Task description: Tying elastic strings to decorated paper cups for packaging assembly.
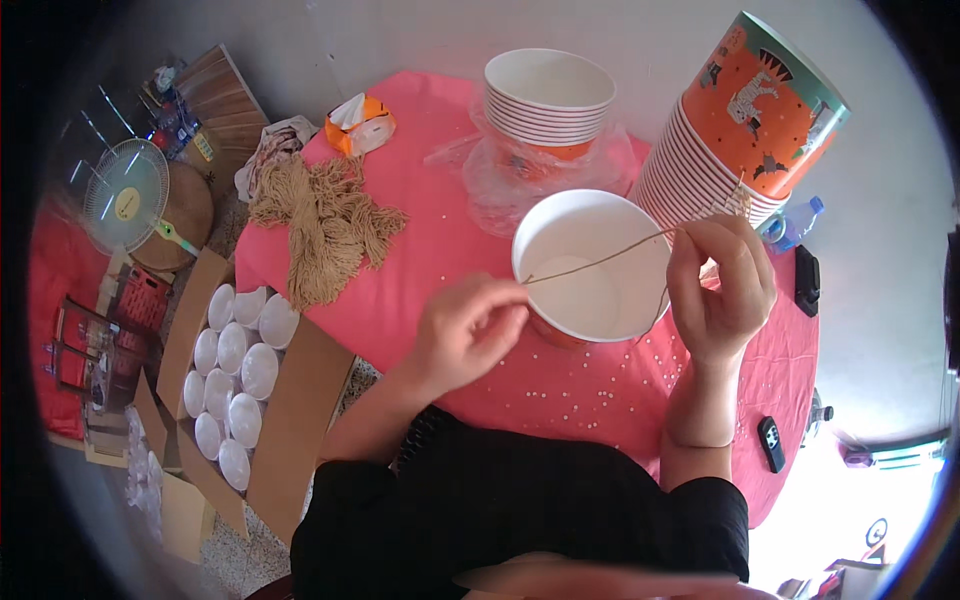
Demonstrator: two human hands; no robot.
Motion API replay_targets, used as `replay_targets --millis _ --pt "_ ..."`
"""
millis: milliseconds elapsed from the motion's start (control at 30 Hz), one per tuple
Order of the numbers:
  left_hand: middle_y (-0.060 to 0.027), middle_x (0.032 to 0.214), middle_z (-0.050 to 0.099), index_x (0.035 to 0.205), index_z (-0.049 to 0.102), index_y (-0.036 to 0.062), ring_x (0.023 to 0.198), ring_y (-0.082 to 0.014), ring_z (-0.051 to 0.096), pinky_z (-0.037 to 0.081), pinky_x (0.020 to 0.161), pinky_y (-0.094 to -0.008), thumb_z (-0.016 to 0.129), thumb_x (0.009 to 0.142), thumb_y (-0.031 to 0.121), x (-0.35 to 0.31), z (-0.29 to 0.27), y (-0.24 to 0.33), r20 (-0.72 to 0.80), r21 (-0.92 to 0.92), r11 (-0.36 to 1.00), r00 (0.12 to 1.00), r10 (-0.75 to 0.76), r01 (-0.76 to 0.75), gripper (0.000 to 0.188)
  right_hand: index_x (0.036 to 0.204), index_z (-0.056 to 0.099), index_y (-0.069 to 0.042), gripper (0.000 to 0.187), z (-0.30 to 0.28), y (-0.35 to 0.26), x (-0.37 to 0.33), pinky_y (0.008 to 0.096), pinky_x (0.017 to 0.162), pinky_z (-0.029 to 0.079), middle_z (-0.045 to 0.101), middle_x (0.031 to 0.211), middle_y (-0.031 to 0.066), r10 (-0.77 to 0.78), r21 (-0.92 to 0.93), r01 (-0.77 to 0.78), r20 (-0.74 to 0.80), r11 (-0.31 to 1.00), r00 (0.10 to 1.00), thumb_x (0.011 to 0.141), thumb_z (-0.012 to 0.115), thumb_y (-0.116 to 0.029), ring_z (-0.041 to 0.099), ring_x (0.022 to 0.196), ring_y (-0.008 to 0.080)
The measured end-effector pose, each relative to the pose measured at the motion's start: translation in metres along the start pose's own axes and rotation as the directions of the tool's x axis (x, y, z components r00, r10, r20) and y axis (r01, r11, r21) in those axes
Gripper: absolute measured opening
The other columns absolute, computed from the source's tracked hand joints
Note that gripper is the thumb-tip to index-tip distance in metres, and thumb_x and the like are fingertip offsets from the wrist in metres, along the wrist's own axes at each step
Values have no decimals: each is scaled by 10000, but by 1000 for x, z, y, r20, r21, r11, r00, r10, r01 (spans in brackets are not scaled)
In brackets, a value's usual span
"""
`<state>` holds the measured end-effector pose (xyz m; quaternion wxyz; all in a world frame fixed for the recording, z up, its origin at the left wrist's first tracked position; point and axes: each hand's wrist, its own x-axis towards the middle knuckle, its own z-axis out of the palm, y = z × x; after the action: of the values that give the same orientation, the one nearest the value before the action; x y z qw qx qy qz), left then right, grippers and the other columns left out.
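A deep paper bucket [590,280], white inside with an orange outer wall, stands in front of me on the pink-covered table. Across its mouth runs a thin tan string [600,260], drawn fairly straight from the left rim to my right hand. My right hand [722,285] pinches the string beyond the right rim; a loose length droops below its fingers along the bucket's edge. At the left rim, my left hand [468,332] is half curled beside the string's other end, a gap between thumb and forefinger. A bundle of tan strings [325,225] lies at the far left.
Behind the bucket stands a bagged bucket stack [550,90]; a taller, leaning stack [740,130] is at right. A bottle [795,225], black case [807,280] and remote [771,444] lie rightward. Left are a tissue pack [360,125], carton [300,420] of plastic cups and fan [127,200].
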<state>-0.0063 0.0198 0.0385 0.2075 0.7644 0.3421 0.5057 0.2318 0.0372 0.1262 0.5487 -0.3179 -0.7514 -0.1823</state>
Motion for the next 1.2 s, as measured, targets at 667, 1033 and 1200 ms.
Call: replay_targets --millis 667,1033,1200 --pt "-14 806 634 1058 624 28 695 -66 541 447 622 -237 648 866 57 75 -31 -60 -94 111 941 946 -310 319 195 1009 579 47 146 -14 7 -8 204 536 479 670 829 129 156 689 -709 725 -149 671 868 601 78 611 625 110" --pt "-52 808 660 1127 647 -6 618 -47 533 427 536 -200 577 983 176 40 -6 20 492 -629 609 854 -168 482 242 1026 546 43 105 24 8 -15 360 734 614 674 961 202 305 851 -512 521 -114 797 933 516 82 710 855 286" --pt "-66 798 664 1043 661 -27 593 -44 517 413 500 -195 590 970 110 35 -19 11 466 -619 565 834 -295 546 170 1040 545 36 102 25 32 -16 391 737 621 664 1001 218 398 916 -384 396 -115 828 956 489 49 706 875 326"
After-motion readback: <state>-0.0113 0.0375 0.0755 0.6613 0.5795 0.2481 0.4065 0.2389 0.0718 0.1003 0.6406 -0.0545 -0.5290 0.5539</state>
